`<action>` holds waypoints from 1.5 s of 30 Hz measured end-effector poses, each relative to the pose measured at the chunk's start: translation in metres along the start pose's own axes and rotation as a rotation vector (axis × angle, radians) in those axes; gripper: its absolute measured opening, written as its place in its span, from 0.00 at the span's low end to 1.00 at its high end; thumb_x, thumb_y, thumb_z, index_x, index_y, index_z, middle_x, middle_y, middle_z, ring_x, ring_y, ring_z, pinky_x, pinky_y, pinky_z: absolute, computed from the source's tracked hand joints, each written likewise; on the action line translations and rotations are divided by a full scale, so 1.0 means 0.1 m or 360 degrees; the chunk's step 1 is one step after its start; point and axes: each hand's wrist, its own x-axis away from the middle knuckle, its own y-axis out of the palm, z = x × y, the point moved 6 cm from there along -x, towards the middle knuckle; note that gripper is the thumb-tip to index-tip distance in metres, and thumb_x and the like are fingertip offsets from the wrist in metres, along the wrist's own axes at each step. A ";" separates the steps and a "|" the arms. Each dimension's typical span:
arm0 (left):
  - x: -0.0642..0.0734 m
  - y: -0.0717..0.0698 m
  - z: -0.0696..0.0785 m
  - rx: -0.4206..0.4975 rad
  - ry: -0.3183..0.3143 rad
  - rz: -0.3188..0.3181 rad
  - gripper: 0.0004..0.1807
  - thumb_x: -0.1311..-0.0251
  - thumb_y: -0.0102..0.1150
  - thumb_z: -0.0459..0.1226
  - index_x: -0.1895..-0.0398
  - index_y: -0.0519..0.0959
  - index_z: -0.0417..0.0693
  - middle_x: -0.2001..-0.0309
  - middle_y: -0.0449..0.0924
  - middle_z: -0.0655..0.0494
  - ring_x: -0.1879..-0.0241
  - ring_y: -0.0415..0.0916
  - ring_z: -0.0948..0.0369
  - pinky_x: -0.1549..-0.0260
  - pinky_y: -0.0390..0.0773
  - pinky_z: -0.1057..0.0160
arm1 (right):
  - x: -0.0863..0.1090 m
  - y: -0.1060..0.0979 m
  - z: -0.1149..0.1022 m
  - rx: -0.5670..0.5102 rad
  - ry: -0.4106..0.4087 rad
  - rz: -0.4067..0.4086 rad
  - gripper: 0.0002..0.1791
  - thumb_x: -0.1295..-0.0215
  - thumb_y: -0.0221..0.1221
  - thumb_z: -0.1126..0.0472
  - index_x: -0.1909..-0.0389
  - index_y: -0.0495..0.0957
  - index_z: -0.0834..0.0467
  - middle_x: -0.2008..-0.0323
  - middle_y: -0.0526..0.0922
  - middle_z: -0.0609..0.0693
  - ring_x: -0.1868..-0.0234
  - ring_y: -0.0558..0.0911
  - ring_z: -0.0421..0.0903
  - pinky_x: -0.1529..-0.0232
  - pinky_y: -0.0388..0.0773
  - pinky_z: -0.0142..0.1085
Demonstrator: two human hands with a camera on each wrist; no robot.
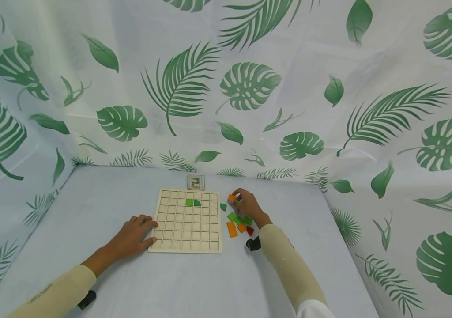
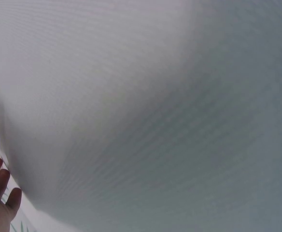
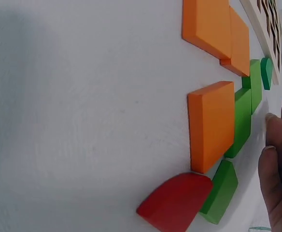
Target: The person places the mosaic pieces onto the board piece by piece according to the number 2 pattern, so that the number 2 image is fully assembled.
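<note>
A pale wooden grid board (image 1: 184, 227) lies flat on the table, with a green square tile (image 1: 190, 202) and a dark green quarter-round tile (image 1: 197, 203) side by side in its upper cells. At the board's left edge rests my left hand (image 1: 132, 237), fingers extended onto the rim. Past the board's upper right corner, my right hand (image 1: 247, 205) pinches an orange tile (image 1: 231, 197) between thumb and fingers. Just below that hand lie loose green tiles (image 3: 242, 123), orange tiles (image 3: 212, 128) and a red rounded tile (image 3: 177, 202).
A small patterned card (image 1: 196, 182) sits behind the board. Between board and right hand is a loose dark green quarter-round tile (image 1: 224, 206). A leaf-printed curtain (image 1: 250, 145) stands along the back and sides of the white table (image 1: 162, 282).
</note>
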 end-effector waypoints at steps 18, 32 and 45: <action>0.00 -0.01 0.00 -0.0011 -0.0040 -0.0046 0.22 0.38 0.68 0.46 0.43 0.79 0.51 0.42 0.75 0.45 0.46 0.72 0.47 0.51 0.73 0.44 | 0.06 0.11 -0.25 -0.0334 -0.0110 -0.0099 0.16 0.30 0.62 0.63 0.43 0.76 0.61 0.59 0.82 0.57 0.71 0.82 0.46 0.67 0.83 0.37; 0.01 -0.01 0.00 -0.0009 -0.0023 -0.0008 0.22 0.39 0.68 0.46 0.43 0.79 0.51 0.43 0.76 0.45 0.46 0.72 0.47 0.52 0.74 0.44 | 0.06 0.19 -0.55 -0.0290 -0.0299 -0.0145 0.16 0.29 0.60 0.65 0.42 0.76 0.58 0.57 0.82 0.57 0.70 0.81 0.47 0.69 0.83 0.37; 0.02 -0.01 -0.01 0.0007 -0.0019 -0.0016 0.22 0.38 0.67 0.46 0.43 0.79 0.50 0.42 0.75 0.45 0.45 0.72 0.47 0.51 0.74 0.44 | 0.03 0.35 -0.75 -0.0288 -0.0379 -0.0179 0.16 0.30 0.61 0.63 0.43 0.78 0.59 0.59 0.84 0.56 0.75 0.83 0.49 0.71 0.81 0.35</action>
